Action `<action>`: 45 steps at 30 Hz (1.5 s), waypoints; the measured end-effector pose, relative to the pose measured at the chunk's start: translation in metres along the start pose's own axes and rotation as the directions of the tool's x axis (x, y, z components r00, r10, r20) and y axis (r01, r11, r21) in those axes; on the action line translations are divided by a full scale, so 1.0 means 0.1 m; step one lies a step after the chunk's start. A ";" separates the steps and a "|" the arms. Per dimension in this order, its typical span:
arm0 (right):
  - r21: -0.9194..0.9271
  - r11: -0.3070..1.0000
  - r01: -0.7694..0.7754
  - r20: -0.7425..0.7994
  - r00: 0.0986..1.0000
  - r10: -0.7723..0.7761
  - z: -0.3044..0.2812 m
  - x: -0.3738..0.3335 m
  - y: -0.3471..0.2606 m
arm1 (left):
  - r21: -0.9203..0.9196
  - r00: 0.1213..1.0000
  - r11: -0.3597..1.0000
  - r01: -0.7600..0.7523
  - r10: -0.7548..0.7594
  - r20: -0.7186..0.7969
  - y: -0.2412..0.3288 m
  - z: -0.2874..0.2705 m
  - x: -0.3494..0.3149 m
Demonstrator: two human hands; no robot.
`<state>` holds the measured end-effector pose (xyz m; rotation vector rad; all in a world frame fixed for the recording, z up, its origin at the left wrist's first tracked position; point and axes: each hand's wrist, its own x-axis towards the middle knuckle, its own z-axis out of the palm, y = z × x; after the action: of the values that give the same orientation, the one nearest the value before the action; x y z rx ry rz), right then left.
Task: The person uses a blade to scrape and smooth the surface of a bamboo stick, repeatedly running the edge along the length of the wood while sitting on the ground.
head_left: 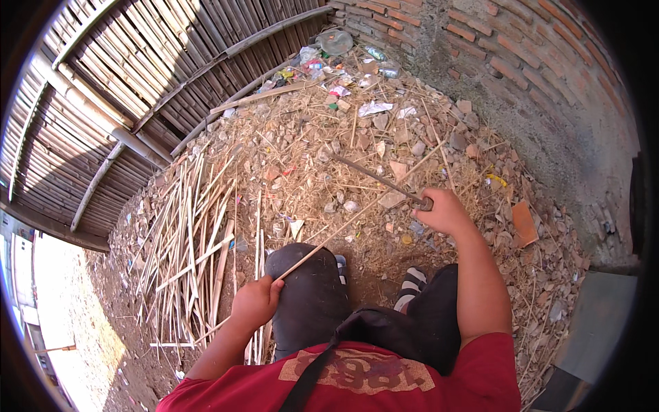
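My left hand [254, 302] is closed round a long thin bamboo strip [322, 245]. The strip slants across my bent knee and up to the right, over the rubble. In my right hand [446, 214] is a long knife [377, 176], gripped by its handle. Its narrow dark blade points up and to the left, above the ground. Blade and strip cross in the picture near my right hand; whether they touch I cannot tell. On the ground left of my knee lies a loose heap of split bamboo strips [189, 237].
Stones, broken brick and dry shavings cover the ground [312, 185]. Litter [336, 75] gathers in the far corner. A bamboo fence [165, 62] stands left, a brick wall [542, 89] right. A flat orange tile piece [524, 223] lies near the wall. My sandalled foot [410, 288] is below.
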<state>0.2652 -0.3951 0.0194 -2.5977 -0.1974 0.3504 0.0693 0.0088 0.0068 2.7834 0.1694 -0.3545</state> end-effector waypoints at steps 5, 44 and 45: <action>0.018 1.000 -0.007 -0.051 0.999 0.008 0.21 -0.08 0.17 | 0.013 0.996 0.997 -0.075 0.075 -0.037 0.02 0.08 0.07; -0.062 0.959 0.278 0.222 0.940 -0.258 0.66 -0.11 -0.14 | 0.047 0.984 0.999 0.026 -0.018 -0.178 0.11 0.37 -0.58; -0.052 0.955 0.291 0.244 0.931 -0.270 0.65 -0.09 -0.14 | 0.024 0.989 0.999 0.023 -0.020 -0.149 0.09 0.33 -0.55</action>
<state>0.2369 -0.3551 -0.0261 -2.5596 -0.6739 0.5536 0.0104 -0.0146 -0.0058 2.8355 0.2318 -0.1552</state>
